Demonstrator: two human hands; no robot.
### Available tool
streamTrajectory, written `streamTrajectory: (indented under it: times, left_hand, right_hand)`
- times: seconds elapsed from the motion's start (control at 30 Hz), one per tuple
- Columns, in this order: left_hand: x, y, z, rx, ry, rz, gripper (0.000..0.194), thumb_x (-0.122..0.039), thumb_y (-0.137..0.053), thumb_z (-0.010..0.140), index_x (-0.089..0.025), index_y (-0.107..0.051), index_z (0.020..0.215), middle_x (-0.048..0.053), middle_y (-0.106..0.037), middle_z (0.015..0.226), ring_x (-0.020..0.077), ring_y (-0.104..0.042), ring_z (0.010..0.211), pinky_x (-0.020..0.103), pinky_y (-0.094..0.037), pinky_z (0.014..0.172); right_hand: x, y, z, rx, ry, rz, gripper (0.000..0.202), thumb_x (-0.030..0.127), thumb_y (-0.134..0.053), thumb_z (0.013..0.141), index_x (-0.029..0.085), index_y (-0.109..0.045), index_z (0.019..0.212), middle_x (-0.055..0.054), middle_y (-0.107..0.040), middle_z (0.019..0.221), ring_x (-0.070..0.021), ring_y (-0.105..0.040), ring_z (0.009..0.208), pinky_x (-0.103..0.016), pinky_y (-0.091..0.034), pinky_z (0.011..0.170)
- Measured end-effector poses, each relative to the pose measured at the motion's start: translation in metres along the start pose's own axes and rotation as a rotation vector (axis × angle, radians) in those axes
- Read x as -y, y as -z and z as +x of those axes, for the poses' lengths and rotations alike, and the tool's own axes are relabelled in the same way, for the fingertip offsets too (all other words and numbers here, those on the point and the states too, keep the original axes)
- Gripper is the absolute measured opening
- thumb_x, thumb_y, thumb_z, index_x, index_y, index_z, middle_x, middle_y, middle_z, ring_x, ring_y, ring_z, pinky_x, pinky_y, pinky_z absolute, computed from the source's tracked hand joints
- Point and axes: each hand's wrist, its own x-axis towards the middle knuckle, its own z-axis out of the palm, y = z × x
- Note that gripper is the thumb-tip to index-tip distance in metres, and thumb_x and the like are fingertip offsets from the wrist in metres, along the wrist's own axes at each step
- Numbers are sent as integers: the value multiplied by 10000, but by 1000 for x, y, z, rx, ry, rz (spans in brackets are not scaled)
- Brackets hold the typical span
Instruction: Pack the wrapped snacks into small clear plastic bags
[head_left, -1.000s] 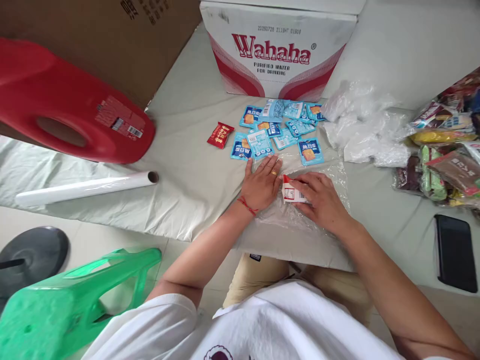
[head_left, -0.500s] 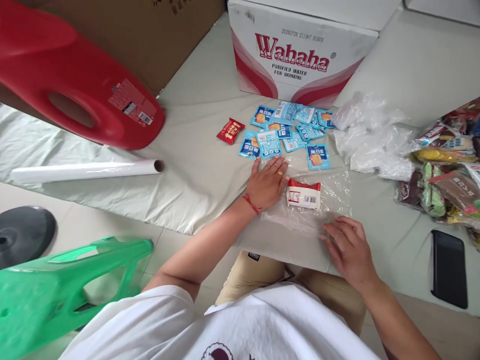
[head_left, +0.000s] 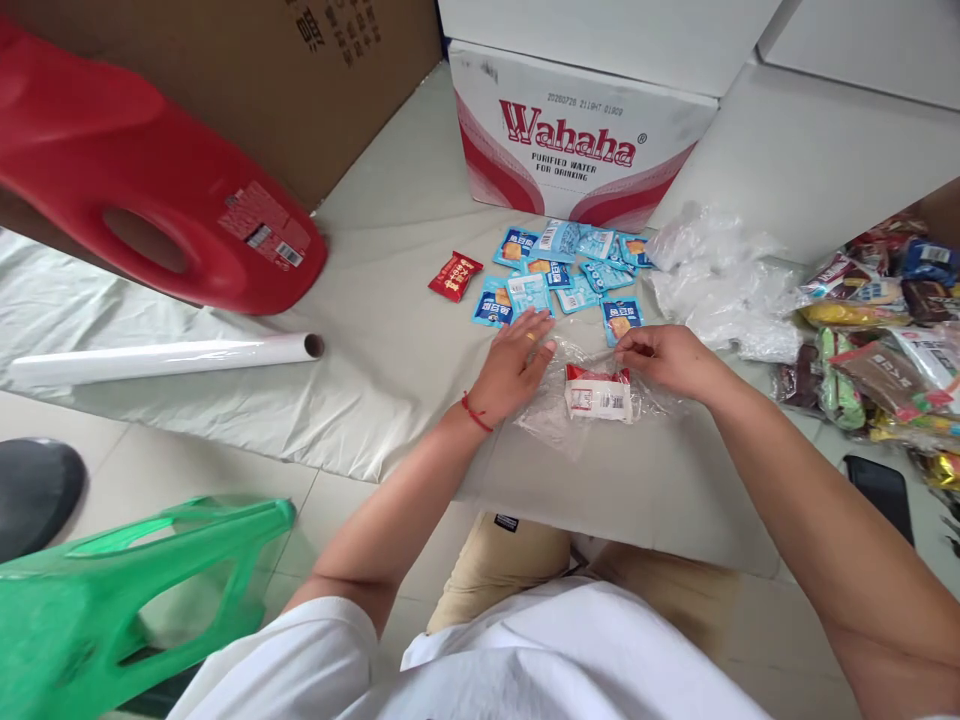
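Note:
A red and white snack packet (head_left: 598,398) lies on a sheet or bag of clear plastic film (head_left: 551,405) near the table's front edge. Spread flat at the film's left side is my left hand (head_left: 517,365), its fingers stretched out toward several blue snack sachets (head_left: 577,293). My right hand (head_left: 664,358) pinches the film just above and right of the packet, thumb and fingertips together. Part of the film folds up around the packet's right end. A small red packet (head_left: 455,276) sits left of the sachets.
Crumpled clear bags (head_left: 731,285) and a pile of mixed snacks (head_left: 892,340) lie to the right, with a black phone (head_left: 879,490) below. A water carton (head_left: 577,140) stands behind. At left are a red jug (head_left: 172,190), a white roll (head_left: 172,358) and a green stool (head_left: 150,590).
My right hand has moved from the film's lower right corner up to above the packet, drawing the film with it. My left hand stays on the film's left side.

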Motion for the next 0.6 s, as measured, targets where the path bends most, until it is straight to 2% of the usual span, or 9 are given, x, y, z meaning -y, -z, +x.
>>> streamTrajectory:
  times: [0.1, 0.13, 0.17, 0.2, 0.23, 0.3, 0.33, 0.47, 0.6]
  left_hand:
    - [-11, 20, -32, -525, -65, -2, 269, -304, -472, 1044, -210, -687, 1175, 113, -733, 1287, 253, -598, 1375, 496, -464, 1168]
    - [-19, 23, -47, -667, -117, 7, 217, -257, -496, 1024, -224, -676, 1141, 92, -753, 1178, 248, -648, 1293, 491, -497, 1118]
    - [-28, 24, -63, -725, -238, -10, 179, -221, -530, 997, -240, -663, 1114, 63, -758, 1059, 236, -694, 1191, 460, -537, 1039]
    - [-38, 23, -78, -651, -412, -51, 149, -206, -562, 971, -255, -655, 1078, 28, -751, 946, 215, -723, 1088, 408, -568, 945]
    - [-48, 18, -90, -497, -562, -100, 121, -212, -576, 961, -257, -652, 1044, 7, -743, 874, 201, -733, 1032, 366, -578, 875]
    - [-65, 4, -100, -218, -739, -80, 138, -227, -565, 964, -220, -678, 1041, 30, -766, 890, 209, -733, 1066, 337, -572, 828]
    - [-70, -4, -98, -133, -746, -27, 178, -229, -562, 964, -195, -691, 1082, 60, -791, 1001, 227, -718, 1143, 357, -569, 880]
    - [-66, -21, -60, -65, -386, 142, 313, -266, -490, 1031, -165, -711, 1228, 118, -745, 1318, 294, -611, 1352, 482, -470, 1092]
    - [-47, -21, -30, 72, -245, 207, 376, -284, -422, 1061, -192, -744, 1230, 97, -737, 1347, 297, -538, 1420, 510, -385, 1147]
  right_hand:
    - [1, -2, 14, 72, -73, -58, 180, 323, -603, 871, 201, -734, 855, -12, -710, 789, -157, -589, 693, -285, -394, 648]
    - [1, -3, 17, 78, -73, -75, 182, 328, -603, 870, 200, -731, 850, -13, -706, 784, -155, -583, 687, -285, -389, 647]
    - [0, -3, 20, 83, -69, -83, 186, 334, -603, 871, 199, -728, 850, -14, -701, 780, -152, -578, 684, -285, -388, 648]
    - [0, -4, 22, 88, -64, -84, 188, 339, -604, 869, 198, -728, 853, -14, -697, 777, -151, -576, 684, -284, -390, 653]
    - [-1, -4, 24, 97, -61, -78, 190, 345, -608, 865, 197, -728, 857, -14, -694, 775, -152, -578, 688, -284, -396, 661]
    - [-3, -3, 25, 117, -61, -41, 227, 394, -617, 873, 195, -726, 861, -21, -694, 785, -161, -590, 711, -287, -415, 685]
    - [-4, -1, 23, 117, -64, -2, 276, 447, -614, 888, 195, -726, 875, -28, -700, 804, -169, -601, 730, -291, -431, 701]
    - [-12, 15, -2, 14, -79, 250, 578, 726, -492, 938, 229, -717, 1129, -66, -748, 1002, -225, -673, 899, -332, -517, 811]
    - [-38, 26, -37, 3, -22, 265, 732, 700, -698, 810, 261, -613, 1389, -56, -753, 1030, -244, -699, 936, -349, -550, 786]
